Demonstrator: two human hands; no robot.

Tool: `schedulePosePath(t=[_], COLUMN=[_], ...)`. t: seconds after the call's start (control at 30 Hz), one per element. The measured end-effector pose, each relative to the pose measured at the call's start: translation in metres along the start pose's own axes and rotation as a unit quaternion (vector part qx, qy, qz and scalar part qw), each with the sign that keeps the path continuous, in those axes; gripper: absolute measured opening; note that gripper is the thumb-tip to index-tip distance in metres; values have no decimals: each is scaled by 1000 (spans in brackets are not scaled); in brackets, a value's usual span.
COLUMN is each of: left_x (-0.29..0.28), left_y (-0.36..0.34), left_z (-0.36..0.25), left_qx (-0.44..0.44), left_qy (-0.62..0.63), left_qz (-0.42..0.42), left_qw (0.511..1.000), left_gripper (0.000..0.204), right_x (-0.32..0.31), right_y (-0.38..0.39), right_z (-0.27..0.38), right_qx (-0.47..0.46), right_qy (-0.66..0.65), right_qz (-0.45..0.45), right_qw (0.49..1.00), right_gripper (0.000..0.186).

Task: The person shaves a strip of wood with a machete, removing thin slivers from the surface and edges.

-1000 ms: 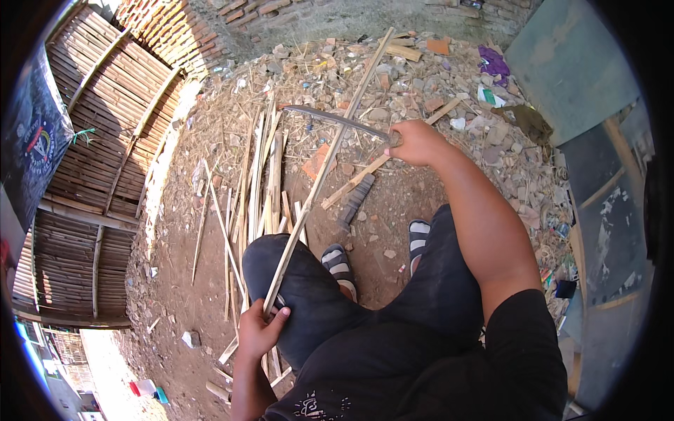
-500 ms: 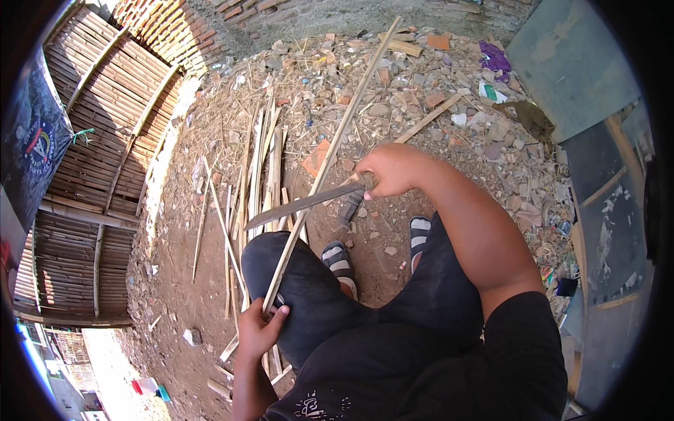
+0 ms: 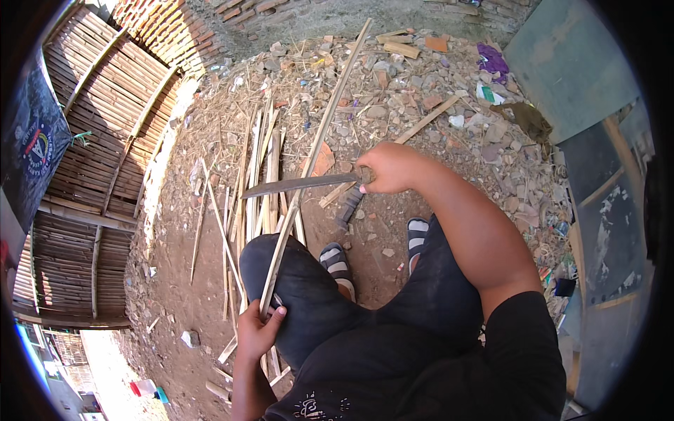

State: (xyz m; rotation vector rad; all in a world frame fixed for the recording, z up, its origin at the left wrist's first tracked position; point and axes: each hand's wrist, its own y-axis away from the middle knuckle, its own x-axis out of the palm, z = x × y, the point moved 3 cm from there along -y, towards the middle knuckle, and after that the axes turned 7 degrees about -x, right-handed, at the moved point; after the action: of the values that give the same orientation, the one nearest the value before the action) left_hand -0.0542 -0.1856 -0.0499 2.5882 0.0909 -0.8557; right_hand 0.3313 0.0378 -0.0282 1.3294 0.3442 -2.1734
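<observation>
My right hand [image 3: 379, 168] grips the handle of a long dark machete [image 3: 295, 184], whose blade lies crosswise over a long pale bamboo strip [image 3: 323, 133]. My left hand [image 3: 260, 326] is closed on the strip's lower end, beside my left knee. The strip slants up from there toward the brick wall. Behind it, a bundle of split bamboo strips [image 3: 274, 147] lies on the dirt. A dark ribbed piece [image 3: 345, 209], perhaps a sheath, lies on the ground just below my right hand.
A woven bamboo fence [image 3: 105, 105] stands at left beside a dark banner [image 3: 31, 154]. A brick wall [image 3: 175, 28] closes the far side. Rubble [image 3: 484, 147] and a purple cloth [image 3: 491, 59] cover the ground at right, next to leaning grey boards [image 3: 562, 77].
Since a second ago, my right hand and the machete have moved left and nearer my body; over the last half second the blade's tip rose slightly. The strip's far end has swung left.
</observation>
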Motion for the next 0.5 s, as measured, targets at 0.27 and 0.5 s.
schedulePosePath(t=[0.27,0.5], left_x=[-1,0], left_y=[-1,-1], left_z=[5,-4], left_qx=[11,18], left_qy=[-34,-21], left_qz=[-7,7], left_qw=[999,1000], left_gripper=[35,32], right_x=[-11,-20], right_y=[3,10], right_z=[-10,-59], right_qx=[12,131], right_qy=[3,-22], right_qz=[13,-138], right_qw=[1000,981], right_gripper=[51,54])
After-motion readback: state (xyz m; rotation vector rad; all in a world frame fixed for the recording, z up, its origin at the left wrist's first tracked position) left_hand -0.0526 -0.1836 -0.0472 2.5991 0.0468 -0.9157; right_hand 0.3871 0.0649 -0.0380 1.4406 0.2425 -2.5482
